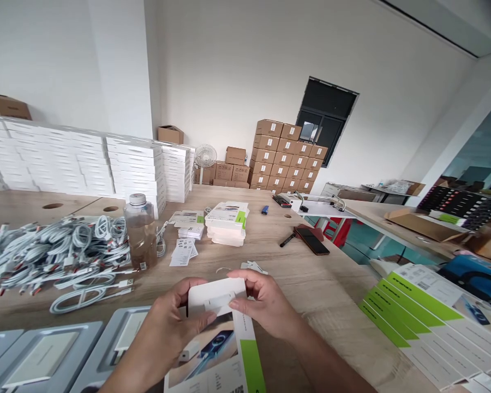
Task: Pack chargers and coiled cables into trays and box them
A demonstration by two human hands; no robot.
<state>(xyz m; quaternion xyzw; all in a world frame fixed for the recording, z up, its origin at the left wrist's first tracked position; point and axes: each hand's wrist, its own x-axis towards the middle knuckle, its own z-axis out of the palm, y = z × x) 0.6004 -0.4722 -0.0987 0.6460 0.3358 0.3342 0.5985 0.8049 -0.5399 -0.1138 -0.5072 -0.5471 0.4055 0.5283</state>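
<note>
A white printed product box (221,349) with a green stripe and a picture of a phone lies before me, its end flap toward the far side. My left hand (174,316) grips the flap end from the left, thumb pressed on the card. On the right corner of the same end, my right hand (262,300) pinches the flap between thumb and fingers. Whatever is inside the box is hidden. Just beyond my right hand lie some small white pieces (253,267), partly covered. Left of my hands, grey moulded trays (85,341) hold flat white devices (41,357).
A heap of bundled white cables (82,245) and a clear bottle (140,234) stand left. Ahead are stacked flat boxes (227,224), leaflets (183,252) and a dark phone (312,240). Green-striped boxes (425,322) sit right. White boxes (135,169) line the back left.
</note>
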